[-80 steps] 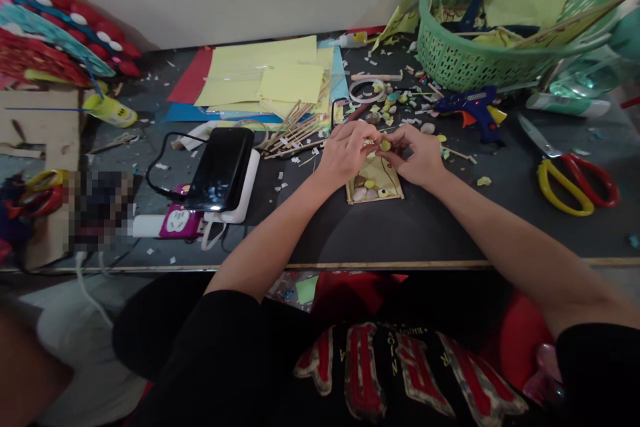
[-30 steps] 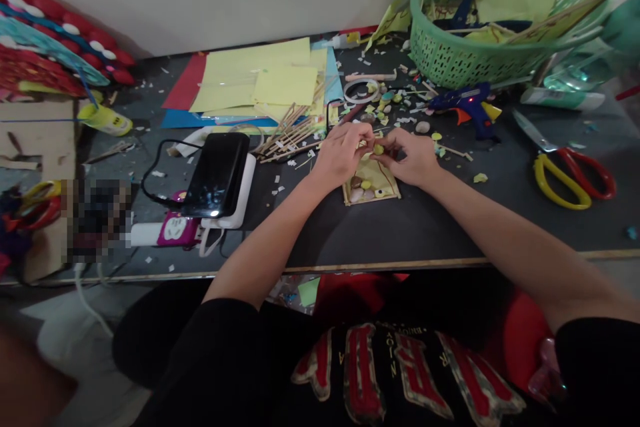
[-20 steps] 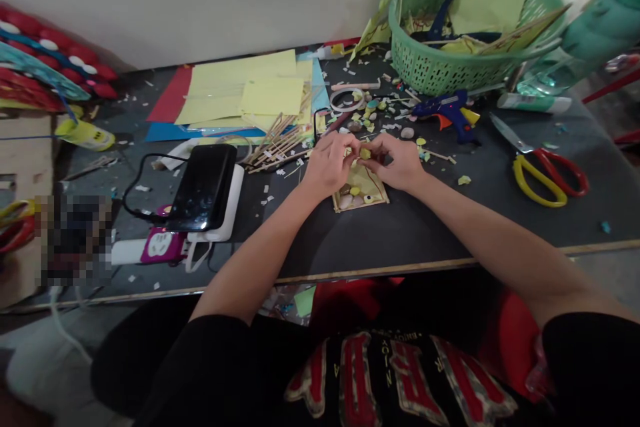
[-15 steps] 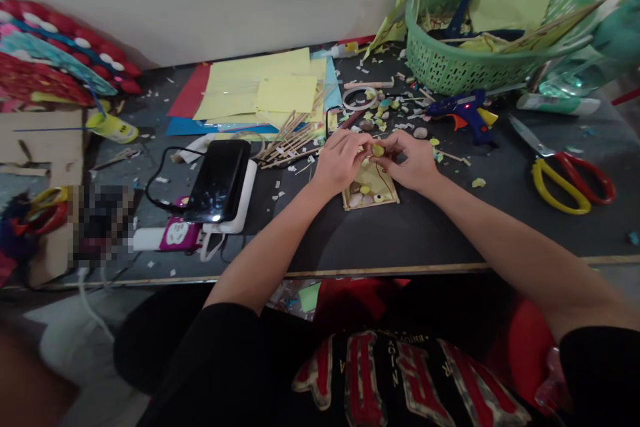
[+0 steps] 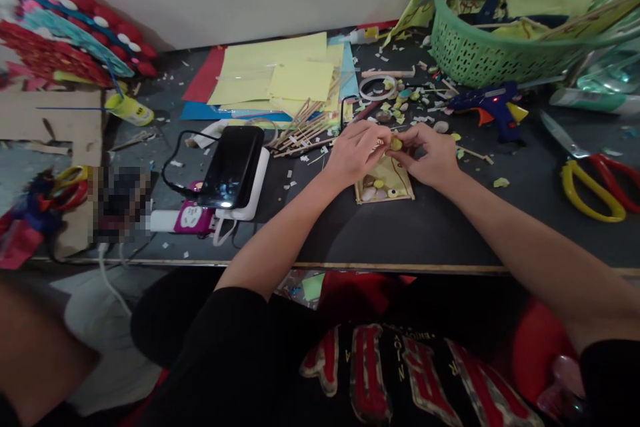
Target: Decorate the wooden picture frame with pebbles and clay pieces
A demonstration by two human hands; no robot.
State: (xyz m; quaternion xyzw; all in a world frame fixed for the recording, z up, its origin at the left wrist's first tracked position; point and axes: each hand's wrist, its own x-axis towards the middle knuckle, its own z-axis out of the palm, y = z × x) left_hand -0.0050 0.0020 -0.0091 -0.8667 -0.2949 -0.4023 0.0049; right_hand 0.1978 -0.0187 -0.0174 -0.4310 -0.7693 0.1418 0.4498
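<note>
Both hands meet over a small yellow panel (image 5: 400, 188) edged with thin sticks, flat on the dark table. Pebbles and a yellow piece (image 5: 379, 183) lie along the panel's near side. My right hand (image 5: 431, 155) pinches a small yellow-green pebble (image 5: 396, 144) between thumb and fingers. Right beside it, the fingers of my left hand (image 5: 354, 155) are closed and bent toward the same pebble. What the left fingertips hold, if anything, is hidden. The hands cover the far part of the panel.
A blue glue gun (image 5: 487, 110) and scissors (image 5: 593, 180) lie to the right, below a green basket (image 5: 500, 60). Thin sticks (image 5: 300, 127), yellow paper (image 5: 275, 60) and paper scraps spread behind the hands. On the left are a black phone (image 5: 233, 167) and cables.
The whole view has shifted, so the table's things appear further right. Both hands keep nearly the same place over the panel, with the pebble still at the right fingertips.
</note>
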